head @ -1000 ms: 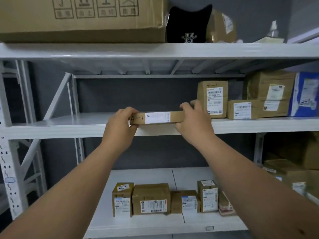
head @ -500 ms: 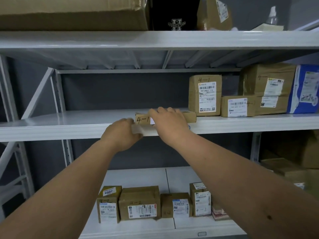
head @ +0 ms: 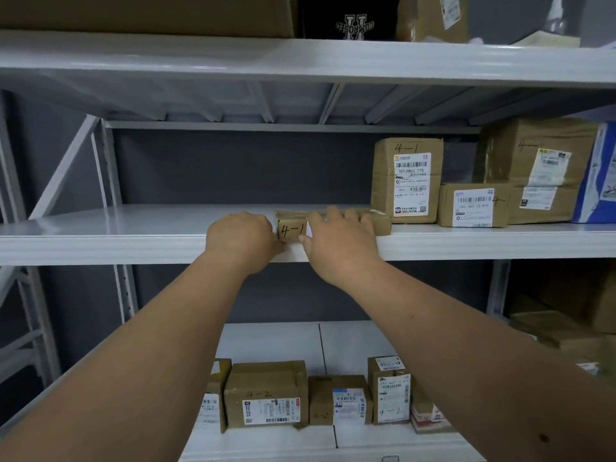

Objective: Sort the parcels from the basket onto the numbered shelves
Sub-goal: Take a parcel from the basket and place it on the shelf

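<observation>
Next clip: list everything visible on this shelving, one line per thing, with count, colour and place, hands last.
flat parcel: one, brown, marked 4-1, lying at the middle shelf's front edge
middle shelf: one, white
other middle-shelf parcels: three brown boxes, one blue-white bag, on the right
lower-shelf parcels: about six, brown, in a row
top-shelf items: brown boxes, a black cloth item
left hand: at the flat parcel's left end
right hand: fingers over its top
</observation>
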